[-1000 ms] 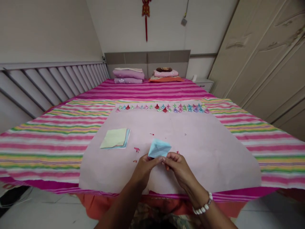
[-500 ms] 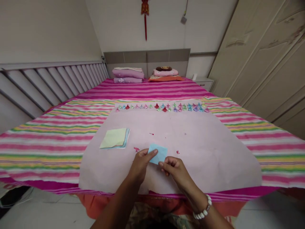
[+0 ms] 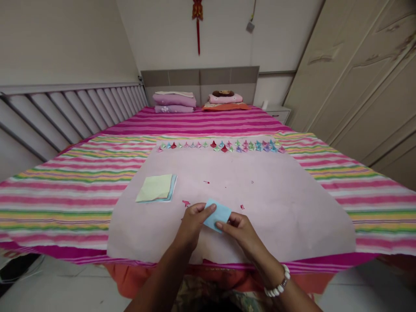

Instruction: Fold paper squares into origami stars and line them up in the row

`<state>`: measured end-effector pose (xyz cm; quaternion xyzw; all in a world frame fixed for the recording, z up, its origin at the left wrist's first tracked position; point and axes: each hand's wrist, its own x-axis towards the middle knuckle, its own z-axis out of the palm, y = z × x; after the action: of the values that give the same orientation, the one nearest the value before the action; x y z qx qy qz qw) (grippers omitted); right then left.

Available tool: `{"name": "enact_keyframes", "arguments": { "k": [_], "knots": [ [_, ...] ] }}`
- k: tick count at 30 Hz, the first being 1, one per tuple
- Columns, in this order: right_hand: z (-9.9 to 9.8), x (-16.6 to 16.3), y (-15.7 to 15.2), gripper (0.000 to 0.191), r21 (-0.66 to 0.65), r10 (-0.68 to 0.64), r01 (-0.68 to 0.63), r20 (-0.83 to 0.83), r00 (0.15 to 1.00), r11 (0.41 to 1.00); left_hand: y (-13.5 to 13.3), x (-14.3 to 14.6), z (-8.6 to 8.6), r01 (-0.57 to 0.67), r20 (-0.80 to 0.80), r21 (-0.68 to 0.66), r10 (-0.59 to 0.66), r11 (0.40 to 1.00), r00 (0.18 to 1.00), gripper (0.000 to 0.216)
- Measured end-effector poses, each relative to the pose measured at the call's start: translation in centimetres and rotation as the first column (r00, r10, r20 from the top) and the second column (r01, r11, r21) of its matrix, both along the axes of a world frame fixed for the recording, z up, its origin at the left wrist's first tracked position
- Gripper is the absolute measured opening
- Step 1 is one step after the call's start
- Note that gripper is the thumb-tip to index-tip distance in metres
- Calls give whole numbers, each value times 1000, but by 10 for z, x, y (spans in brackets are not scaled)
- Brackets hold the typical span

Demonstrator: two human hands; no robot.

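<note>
A small blue square of paper (image 3: 221, 212) is held between both hands above the pale sheet (image 3: 276, 208) on the bed. My left hand (image 3: 192, 223) pinches its left edge, thumb on top. My right hand (image 3: 242, 232) grips the lower right side, its thumb lying over the paper and the fingers behind it. A stack of square paper (image 3: 155, 187), pale yellow on top with blue and white beneath, lies to the left. Several folded paper pieces (image 3: 224, 148) in many colours stand in rows along the sheet's far edge.
Red paper scraps (image 3: 186, 203) and tiny bits lie around the hands. The bed has a striped cover (image 3: 71, 182). Folded bedding (image 3: 174, 102) sits by the headboard (image 3: 182, 78). A slatted rail (image 3: 74, 102) runs along the left, and a wardrobe (image 3: 351, 86) stands at right.
The blue paper has tilted and shifted slightly right and toward me. My right thumb has moved from its lower corner further onto its face, with the fingers now behind it.
</note>
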<state>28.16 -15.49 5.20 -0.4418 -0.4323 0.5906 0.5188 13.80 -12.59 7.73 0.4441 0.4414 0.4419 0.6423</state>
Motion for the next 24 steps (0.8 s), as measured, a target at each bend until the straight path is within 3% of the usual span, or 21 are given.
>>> {"name": "enact_keyframes", "arguments": {
  "k": [4,8,13,17,24],
  "knots": [
    [7,1,3,29,-4,-92,92,-49,995,996,-4,1,7,31,-90,46,-27,998,996,31],
    [9,3,4,29,1,-133,133,-43,990,991,-5,-2,10,81,-66,77,-76,994,995,27],
    [10,8,2,29,14,-187,187,20,982,982,-8,-8,1,59,14,151,-62,987,998,62],
    [13,9,0,27,14,-176,175,49,983,984,-10,-12,1,19,-53,245,-7,969,999,45],
    [13,7,-2,23,13,-129,129,30,991,992,-11,-13,6,95,-147,303,-52,948,988,26]
  ]
}}
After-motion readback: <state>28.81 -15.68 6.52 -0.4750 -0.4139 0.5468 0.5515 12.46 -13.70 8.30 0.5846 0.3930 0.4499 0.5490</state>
